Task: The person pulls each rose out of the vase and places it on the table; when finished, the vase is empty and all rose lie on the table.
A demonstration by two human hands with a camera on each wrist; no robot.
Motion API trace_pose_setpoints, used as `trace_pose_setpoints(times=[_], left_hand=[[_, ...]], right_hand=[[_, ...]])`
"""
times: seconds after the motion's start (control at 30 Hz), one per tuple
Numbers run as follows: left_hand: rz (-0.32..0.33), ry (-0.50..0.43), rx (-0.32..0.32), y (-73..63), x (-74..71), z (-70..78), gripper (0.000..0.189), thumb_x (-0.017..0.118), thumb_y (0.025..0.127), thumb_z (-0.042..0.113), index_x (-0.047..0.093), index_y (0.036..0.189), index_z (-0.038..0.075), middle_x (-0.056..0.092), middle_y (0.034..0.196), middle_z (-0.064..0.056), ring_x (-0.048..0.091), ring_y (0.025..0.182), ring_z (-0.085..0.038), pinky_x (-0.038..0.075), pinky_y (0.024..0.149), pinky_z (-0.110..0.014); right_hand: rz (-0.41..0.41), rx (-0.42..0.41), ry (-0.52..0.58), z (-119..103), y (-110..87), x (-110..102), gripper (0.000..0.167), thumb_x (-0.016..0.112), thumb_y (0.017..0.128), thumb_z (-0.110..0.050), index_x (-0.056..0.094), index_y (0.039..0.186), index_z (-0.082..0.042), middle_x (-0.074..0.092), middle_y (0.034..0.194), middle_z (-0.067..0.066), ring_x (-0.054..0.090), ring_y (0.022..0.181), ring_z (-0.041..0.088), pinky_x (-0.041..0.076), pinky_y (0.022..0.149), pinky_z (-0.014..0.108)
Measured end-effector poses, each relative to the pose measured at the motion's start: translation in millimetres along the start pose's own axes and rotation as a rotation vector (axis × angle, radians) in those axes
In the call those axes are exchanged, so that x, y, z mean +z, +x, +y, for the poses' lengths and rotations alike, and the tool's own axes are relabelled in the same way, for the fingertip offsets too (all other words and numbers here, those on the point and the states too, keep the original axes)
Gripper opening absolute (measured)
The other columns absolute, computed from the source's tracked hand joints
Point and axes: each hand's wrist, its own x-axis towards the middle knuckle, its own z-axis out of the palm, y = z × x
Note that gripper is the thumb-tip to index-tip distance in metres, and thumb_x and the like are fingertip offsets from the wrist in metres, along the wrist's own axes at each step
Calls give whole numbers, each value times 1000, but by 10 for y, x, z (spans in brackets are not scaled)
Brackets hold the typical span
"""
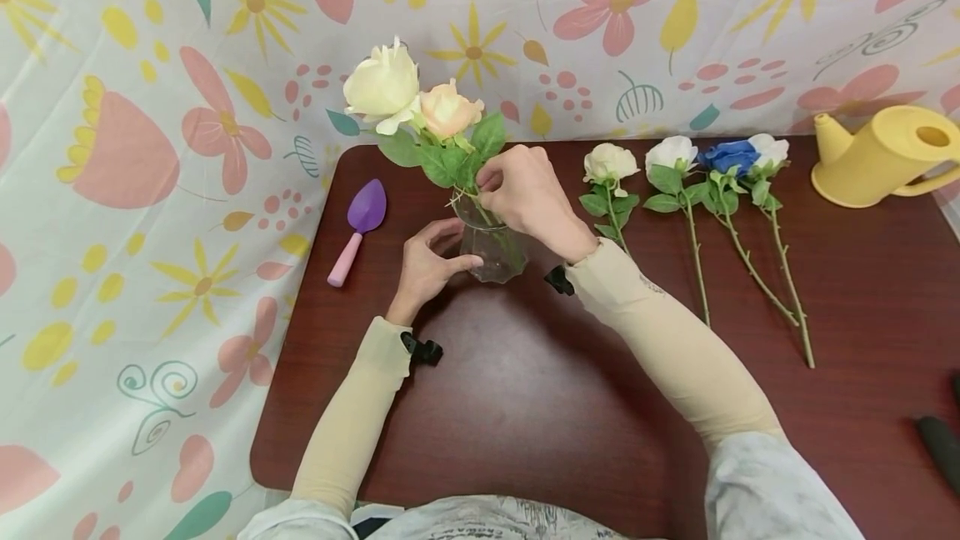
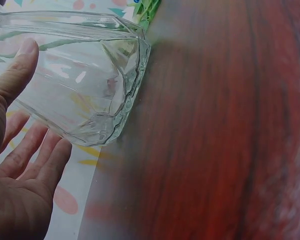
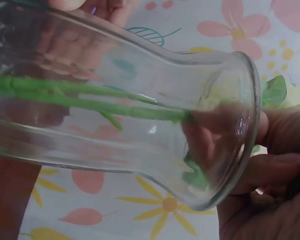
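A clear glass vase point(image 1: 492, 252) stands near the back left of the table, with green stems point(image 3: 89, 97) running down inside it. My left hand point(image 1: 431, 261) holds the vase from its left side, thumb across the glass and fingers around the far side. At the vase's mouth, my right hand point(image 1: 525, 194) pinches a rose stem between thumb and fingers, right at the rim. Above the rim lean a cream-white rose point(image 1: 384, 88) and a peach rose point(image 1: 450, 109) with green leaves. The right hand's fingers partly hide the stems there.
Left of the vase lies a purple trowel point(image 1: 366, 208) with a pink handle. Along the right lie a cream rose point(image 1: 610, 165), white roses point(image 1: 671, 154) and a blue rose point(image 1: 729, 157). A yellow watering can point(image 1: 873, 158) stands at the back right, before a flowered cloth.
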Motion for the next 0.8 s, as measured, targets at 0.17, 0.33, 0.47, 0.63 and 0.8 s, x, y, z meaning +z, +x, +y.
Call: trace_pose_setpoints(times=[0.17,0.33,0.47,0.63,0.8], left_hand=[[2,-1,-4,0,8,-2,62,96,77,-5,72,134,-5,74,130,-28,73,126,-40,65,112,-39],[8,2,14,13,12,-19,62,96,76,-6,72,133,-7,74,128,-29,73,123,-41,65,110,-36],[9,1,9,22,12,-12,62,96,76,-6,72,133,-6,74,128,-29,73,123,-41,65,111,-36],[8,2,6,23,9,-17,62,96,77,-6,72,134,-6,74,129,-29,73,125,-40,65,111,-37],[6,5,11,12,10,-23,63,96,76,-7,72,134,-5,74,130,-28,73,126,-39,65,111,-36]], right_hand=[[64,10,92,56,-34,-16,14,79,92,-10,87,103,-8,86,96,10,80,92,24,61,79,33],[96,15,167,84,-45,-30,15,80,93,-11,88,105,-8,86,100,11,78,89,24,49,67,22],[72,23,177,88,-38,-40,16,76,94,-11,86,107,-7,85,105,12,77,96,25,54,74,26],[36,9,157,84,-39,-43,9,76,100,-14,81,104,-8,84,101,12,77,74,23,58,76,31],[65,-7,197,111,-48,-31,10,77,102,-18,79,100,-9,84,100,11,66,48,13,51,52,22]])
